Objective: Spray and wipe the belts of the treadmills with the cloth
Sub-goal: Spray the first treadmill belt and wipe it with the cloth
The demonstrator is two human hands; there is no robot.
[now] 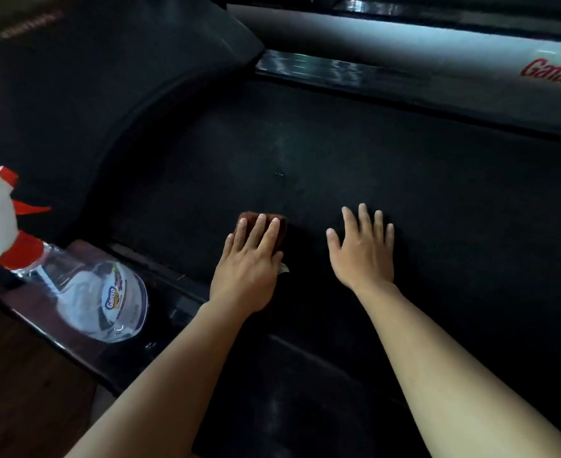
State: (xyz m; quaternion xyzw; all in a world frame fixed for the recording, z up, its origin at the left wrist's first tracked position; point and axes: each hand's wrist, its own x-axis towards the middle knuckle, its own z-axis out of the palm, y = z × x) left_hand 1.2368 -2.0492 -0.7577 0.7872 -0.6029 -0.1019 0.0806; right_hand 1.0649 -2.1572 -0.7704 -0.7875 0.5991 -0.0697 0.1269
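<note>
Matte black belt (338,153), folded brown cloth (251,215)

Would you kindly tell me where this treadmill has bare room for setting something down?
The belt is bare ahead of both hands, up to the motor cover and far side rail, and right of the right hand. Only a narrow gap separates the left hand, pressing the cloth, from the right. The spray bottle crowds the near rail.

The belt (355,153) looks like matt black rubber, the cloth (280,223) a soft brown fabric. Spray bottle (107,302) is clear glossy plastic, white and red top. Side rail (332,69) is shiny; floor (18,375) looks wooden.
</note>
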